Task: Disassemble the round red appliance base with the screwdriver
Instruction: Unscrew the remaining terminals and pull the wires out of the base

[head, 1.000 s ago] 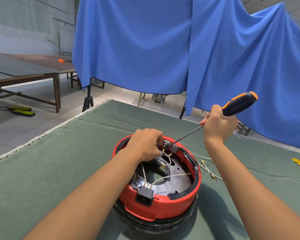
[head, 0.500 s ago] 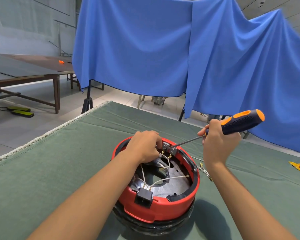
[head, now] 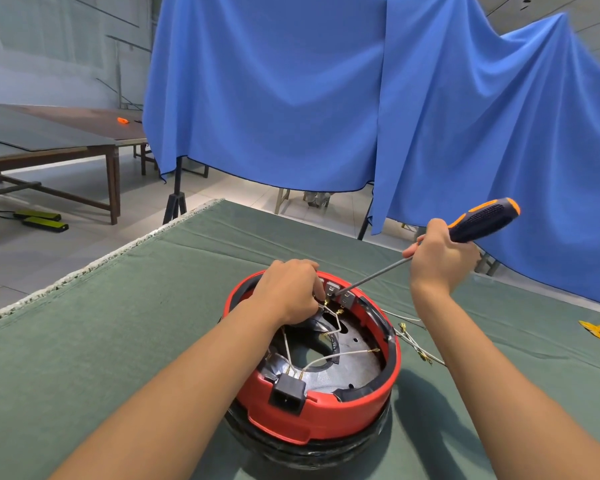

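The round red appliance base (head: 326,415) lies upside down on the green table cloth (head: 118,341), open on top, with a metal plate, white wires and a black socket inside. My left hand (head: 290,291) reaches over the far rim and pinches a white wire by the metal terminal block (head: 340,294). My right hand (head: 437,258) grips the black and orange screwdriver (head: 478,220) by the front of its handle. The steel shaft slants down to the left, and its tip touches the terminal block.
Loose wires with brass lugs (head: 416,341) lie on the cloth right of the base. A small yellow piece (head: 598,330) sits at the far right. Blue cloth (head: 326,98) hangs behind the table. A wooden table (head: 49,147) stands at the left.
My right hand dropped the screwdriver handle lower and then raised it again; the tip stayed at the terminal block. My left hand kept its place on the far rim.
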The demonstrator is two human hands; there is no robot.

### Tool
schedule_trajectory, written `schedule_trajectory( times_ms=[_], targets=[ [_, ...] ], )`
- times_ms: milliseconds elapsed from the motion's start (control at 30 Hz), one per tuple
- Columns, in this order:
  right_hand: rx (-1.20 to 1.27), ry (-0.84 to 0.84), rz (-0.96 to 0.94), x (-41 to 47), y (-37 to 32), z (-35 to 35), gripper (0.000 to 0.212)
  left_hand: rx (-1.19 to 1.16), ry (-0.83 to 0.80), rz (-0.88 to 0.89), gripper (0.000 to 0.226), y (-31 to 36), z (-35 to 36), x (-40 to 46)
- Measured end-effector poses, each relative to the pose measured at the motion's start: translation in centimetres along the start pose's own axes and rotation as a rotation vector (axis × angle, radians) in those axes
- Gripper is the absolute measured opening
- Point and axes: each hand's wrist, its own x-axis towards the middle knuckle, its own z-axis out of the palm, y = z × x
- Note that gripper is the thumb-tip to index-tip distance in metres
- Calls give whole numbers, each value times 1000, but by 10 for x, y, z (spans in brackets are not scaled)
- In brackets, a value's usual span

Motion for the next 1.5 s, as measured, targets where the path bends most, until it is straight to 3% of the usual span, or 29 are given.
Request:
schedule_trajectory(
  times_ms=[167, 333, 667, 833, 1067, 1233, 1333, 1500],
  targets=[
    [-18, 48, 95, 4, 13, 2, 12, -14, 4, 4, 34, -1, 0, 0],
    [37, 32, 105, -3, 10, 6, 23, -20, 2, 15, 33, -2, 3, 1],
    [166, -57, -49, -13, -16, -21, 17, -2, 37, 18, 30, -2, 4, 3],
    [166, -143, -121, -28, -15, -27, 32, 70, -10, 50, 33, -3, 8, 3],
    [152, -169, -158, -35, -13, -31, 34, 86, 0, 40, 32, -4, 10, 7],
    [197, -163, -136, -36, -16, -31, 35, -43, 145, -15, 31, -7, 7, 6],
    [219, -173, -119, -39, -20, -30, 36, 69, 179, -47, 37, -5, 11, 8],
    [256, -192, -94, -48, -23, -32, 40, 326, 31, -170, 42, -4, 13, 8]
  ],
)
